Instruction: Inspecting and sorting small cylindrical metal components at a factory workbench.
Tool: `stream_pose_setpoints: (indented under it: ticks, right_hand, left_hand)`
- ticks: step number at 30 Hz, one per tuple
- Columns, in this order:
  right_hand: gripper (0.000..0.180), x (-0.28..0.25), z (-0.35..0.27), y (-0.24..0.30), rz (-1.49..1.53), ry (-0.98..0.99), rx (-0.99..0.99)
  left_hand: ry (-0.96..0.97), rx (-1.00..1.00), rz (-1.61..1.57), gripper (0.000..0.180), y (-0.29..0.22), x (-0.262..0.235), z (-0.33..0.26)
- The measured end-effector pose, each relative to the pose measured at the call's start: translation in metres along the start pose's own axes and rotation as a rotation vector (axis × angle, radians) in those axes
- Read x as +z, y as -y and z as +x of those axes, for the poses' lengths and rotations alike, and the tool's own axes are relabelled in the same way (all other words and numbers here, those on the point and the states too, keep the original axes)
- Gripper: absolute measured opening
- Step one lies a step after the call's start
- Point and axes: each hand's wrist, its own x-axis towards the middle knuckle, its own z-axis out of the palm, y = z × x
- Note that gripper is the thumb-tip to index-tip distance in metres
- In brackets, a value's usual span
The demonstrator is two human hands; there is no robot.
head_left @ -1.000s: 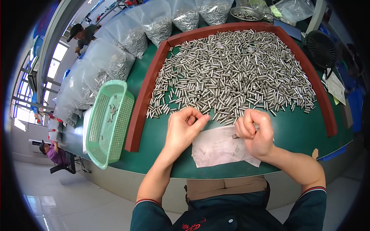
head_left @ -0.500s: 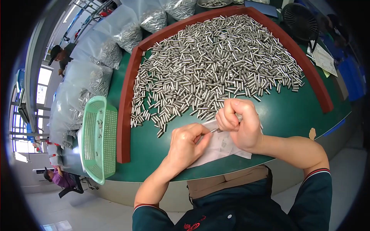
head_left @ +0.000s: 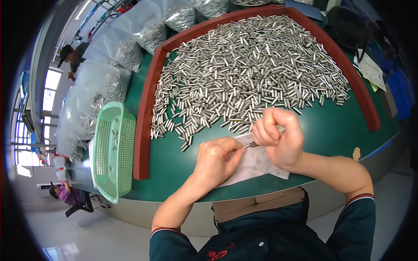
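The left hand (head_left: pixel 215 158) and the right hand (head_left: pixel 278 137) meet over a clear plastic bag (head_left: pixel 257 163) that lies flat on the green tabletop (head_left: pixel 331 130). The right hand's grip is closed, fingers curled tight, around one small metal pin (head_left: pixel 251 145) whose end sticks out toward the left hand; whether it holds more cannot be told. The left hand's grip is pinched shut, thumb and forefinger at the tip of that same pin, with the bag just beneath. Just beyond both hands spreads a wide heap of short metal pins (head_left: pixel 248 74), fenced by a reddish-brown frame (head_left: pixel 143 126). Well to the left of the left hand stands a light green plastic basket (head_left: pixel 111 152) holding a few pins. Farther off, past the frame, lie clear bags filled with pins (head_left: pixel 130 43).
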Motion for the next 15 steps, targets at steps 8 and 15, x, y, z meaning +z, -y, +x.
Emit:
stream_pose_setpoints:
  ticks: [8,15]
  right_hand:
    - [0.037,0.007,-0.005,-0.009,0.128,-0.007,-0.014]
    - [0.037,0.017,-0.007,-0.006,0.046,-0.018,-0.014]
  left_hand:
    - [-0.113,0.144,-0.108,0.007,0.021,0.013,-0.014]
    - [-0.161,0.099,-0.073,0.012,0.018,0.009,-0.018]
